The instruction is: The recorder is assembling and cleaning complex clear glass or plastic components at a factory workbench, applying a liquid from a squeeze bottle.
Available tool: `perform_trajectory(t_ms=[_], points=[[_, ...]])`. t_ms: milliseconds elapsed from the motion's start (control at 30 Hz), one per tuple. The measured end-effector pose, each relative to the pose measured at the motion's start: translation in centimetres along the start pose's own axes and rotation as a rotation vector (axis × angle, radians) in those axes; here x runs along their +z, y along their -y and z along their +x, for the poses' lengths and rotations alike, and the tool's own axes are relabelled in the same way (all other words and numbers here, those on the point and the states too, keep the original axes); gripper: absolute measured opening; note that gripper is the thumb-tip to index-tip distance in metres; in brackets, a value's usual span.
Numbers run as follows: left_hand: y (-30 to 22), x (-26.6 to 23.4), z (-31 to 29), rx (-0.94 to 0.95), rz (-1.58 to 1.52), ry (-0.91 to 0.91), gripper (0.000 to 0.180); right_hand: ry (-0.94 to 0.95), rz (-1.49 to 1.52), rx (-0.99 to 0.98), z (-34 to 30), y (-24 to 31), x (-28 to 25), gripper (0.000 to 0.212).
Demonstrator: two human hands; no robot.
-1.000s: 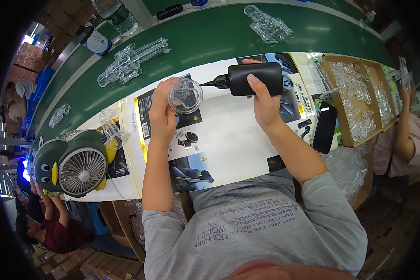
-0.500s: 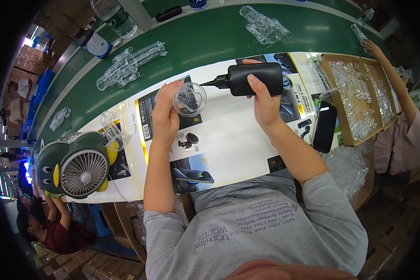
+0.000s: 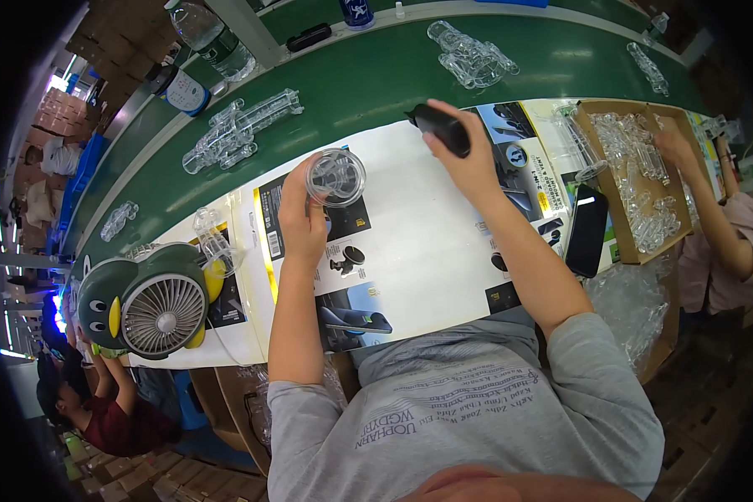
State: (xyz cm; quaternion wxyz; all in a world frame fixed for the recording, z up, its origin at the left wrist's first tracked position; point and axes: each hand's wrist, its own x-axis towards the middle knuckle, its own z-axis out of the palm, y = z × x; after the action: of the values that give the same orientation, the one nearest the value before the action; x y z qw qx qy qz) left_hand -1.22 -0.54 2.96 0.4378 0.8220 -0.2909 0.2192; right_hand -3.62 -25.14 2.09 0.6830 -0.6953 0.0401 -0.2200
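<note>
My left hand (image 3: 301, 209) is closed round a clear, round-rimmed glass piece (image 3: 336, 177), with its wide circular rim facing up. In my right hand (image 3: 468, 159) is a black squeeze bottle (image 3: 443, 130), tilted, its end turned toward the upper left. The bottle stands apart from the glass piece, to its right. Below both hands lies a printed white sheet (image 3: 418, 268) showing phone-holder pictures. A clear, branched glass piece (image 3: 241, 130) rests on the green table beyond my left hand, and another such piece (image 3: 473, 57) lies beyond my right hand.
A green penguin-shaped fan (image 3: 146, 301) stands at the left. On the right are a black phone (image 3: 587, 230) and a cardboard box (image 3: 619, 180) of clear glass parts, where a co-worker's hand (image 3: 678, 151) reaches in. Bottles (image 3: 213, 42) stand at the far left.
My right hand has turned the black bottle and drawn its nozzle away from the glass piece. My left hand keeps its hold. The co-worker's hand has moved from the green table to the box.
</note>
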Motion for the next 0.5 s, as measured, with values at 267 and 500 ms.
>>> perform_trajectory(t_ms=[267,500], points=[[0.8,0.0,0.2,-0.045,-0.055,-0.09,0.033,0.288,-0.69,-0.265,0.3,-1.7,1.0,0.059],[1.3,-0.4,-0.2,-0.384,-0.961,-0.089,0.045,0.217,-0.556,-0.442,-1.3,0.9,2.1,0.029]])
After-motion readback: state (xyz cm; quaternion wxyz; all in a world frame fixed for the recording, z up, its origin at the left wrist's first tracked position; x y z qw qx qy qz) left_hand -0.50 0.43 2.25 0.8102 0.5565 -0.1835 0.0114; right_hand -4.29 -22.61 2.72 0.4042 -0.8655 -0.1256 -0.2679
